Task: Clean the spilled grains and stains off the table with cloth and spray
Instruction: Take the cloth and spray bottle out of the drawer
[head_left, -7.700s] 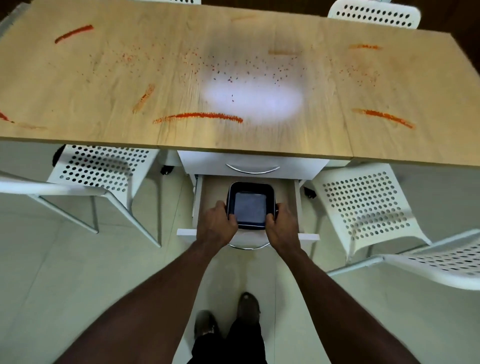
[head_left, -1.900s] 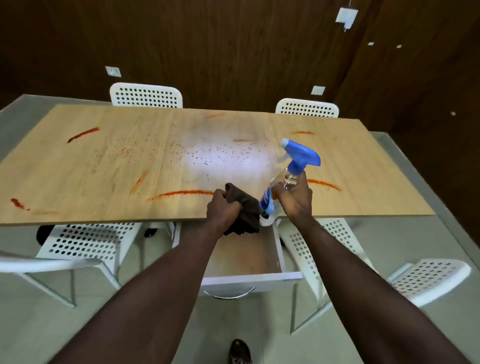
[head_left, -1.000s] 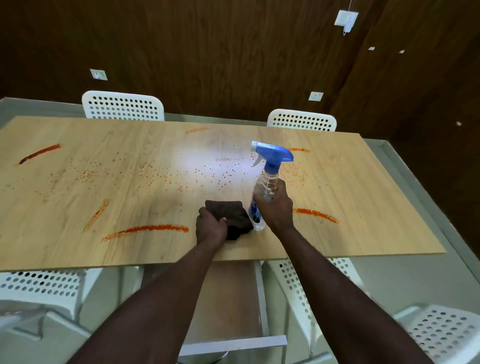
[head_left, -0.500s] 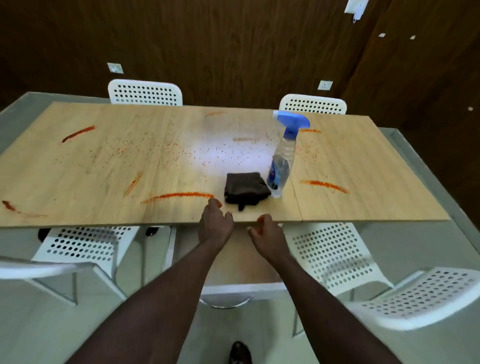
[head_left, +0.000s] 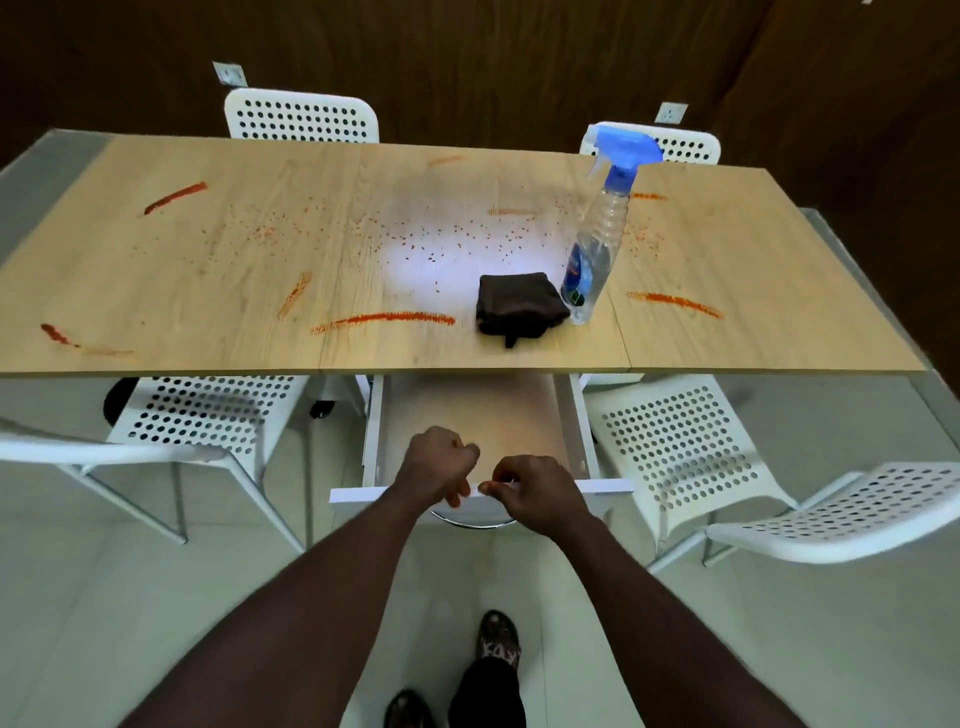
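Note:
A folded dark brown cloth (head_left: 519, 306) lies on the wooden table (head_left: 208, 291) near its front edge. A clear spray bottle (head_left: 597, 249) with a blue trigger head stands upright just right of the cloth, touching it. Small red grains (head_left: 441, 241) are scattered across the middle of the table. Red smears (head_left: 384, 318) streak the top on the left, centre and right. Below the table, my left hand (head_left: 439, 465) and my right hand (head_left: 530, 493) grip the top edge of the front panel of the open drawer (head_left: 467, 410), fingers curled over it.
White perforated chairs stand at the near left (head_left: 208, 410) and near right (head_left: 675, 441), with another chair's seat (head_left: 857, 514) at far right. Two chair backs (head_left: 301, 117) rise behind the table. My feet (head_left: 496, 644) are on the tiled floor below the drawer.
Both hands have dropped from the table's front edge to the drawer's front panel and now hold it. The cloth and spray bottle stay on the table where they were set.

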